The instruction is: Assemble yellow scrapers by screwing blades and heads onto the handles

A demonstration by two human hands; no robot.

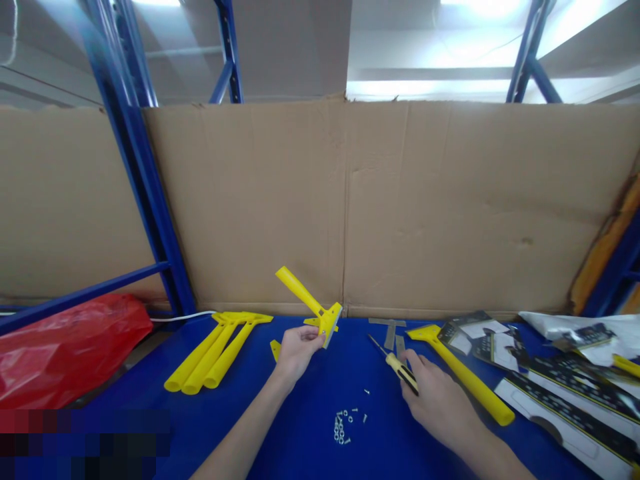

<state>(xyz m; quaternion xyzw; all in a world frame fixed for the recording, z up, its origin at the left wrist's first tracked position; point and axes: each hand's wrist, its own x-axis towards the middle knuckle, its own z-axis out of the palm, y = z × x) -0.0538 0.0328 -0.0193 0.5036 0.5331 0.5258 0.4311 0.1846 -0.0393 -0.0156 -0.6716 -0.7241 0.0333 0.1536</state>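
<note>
My left hand (299, 350) grips a yellow scraper (300, 291) by its head, with the handle pointing up and to the left. A metal blade strip (331, 328) shows along the head's right edge. In my right hand (430, 387) is a screwdriver (395, 365) with a cream and black handle, its shaft aimed up and left. Small yellow parts (275, 349) lie behind and beside my left hand. Below, between the hands, several screws and nuts (341, 430) are scattered on the blue table (300, 440). Flat grey blades (391, 335) lie just beyond the screwdriver.
Three yellow scraper handles (227, 353) lie side by side at left. Another yellow scraper (470, 380) rests right of my right hand, near printed packaging cards (575, 413). A red plastic bag (75, 350) sits far left. Cardboard (260, 200) and blue shelf posts (150, 200) bound the back.
</note>
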